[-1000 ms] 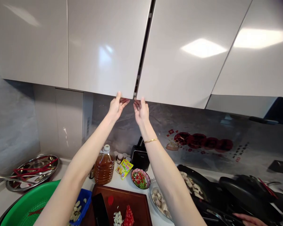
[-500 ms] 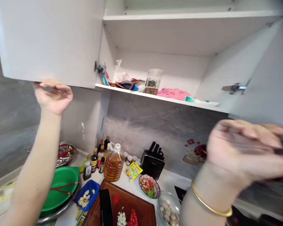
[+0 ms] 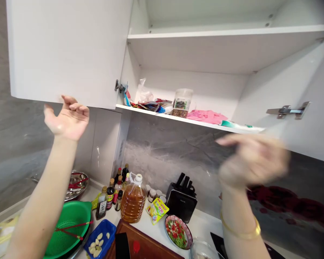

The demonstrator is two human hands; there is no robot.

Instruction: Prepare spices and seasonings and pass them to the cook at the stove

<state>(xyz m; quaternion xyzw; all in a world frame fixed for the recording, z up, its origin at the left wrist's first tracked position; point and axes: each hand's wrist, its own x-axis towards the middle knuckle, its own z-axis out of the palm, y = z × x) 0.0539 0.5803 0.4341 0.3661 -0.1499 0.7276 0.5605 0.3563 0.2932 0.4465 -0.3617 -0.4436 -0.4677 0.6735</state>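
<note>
My left hand [image 3: 70, 120] is raised just under the bottom edge of the left cabinet door [image 3: 67, 54], palm up with the fingers apart and nothing in them. My right hand [image 3: 255, 158], with a gold bangle [image 3: 240, 232] on its wrist, hangs below the shelf [image 3: 194, 122] on the right. Motion smears its fingers, so I cannot make out whether they are closed. On that shelf stand a clear plastic jar [image 3: 182, 102] with a label, a pink cloth or bag [image 3: 206, 117], a white and green packet [image 3: 240, 126] and several crumpled packets [image 3: 153, 105].
The right cabinet door [image 3: 313, 126] also stands open. Below are a green colander [image 3: 75, 216], a blue tray [image 3: 104, 230] with garlic, an oil jug [image 3: 133, 201], sauce bottles [image 3: 110, 194], a knife block [image 3: 180, 201], a bowl of chopped peppers [image 3: 176, 232] and a cutting board [image 3: 151, 244].
My left hand has come off the door edge and opened. My right hand has swung left, away from the right door. The view has tilted up slightly.
</note>
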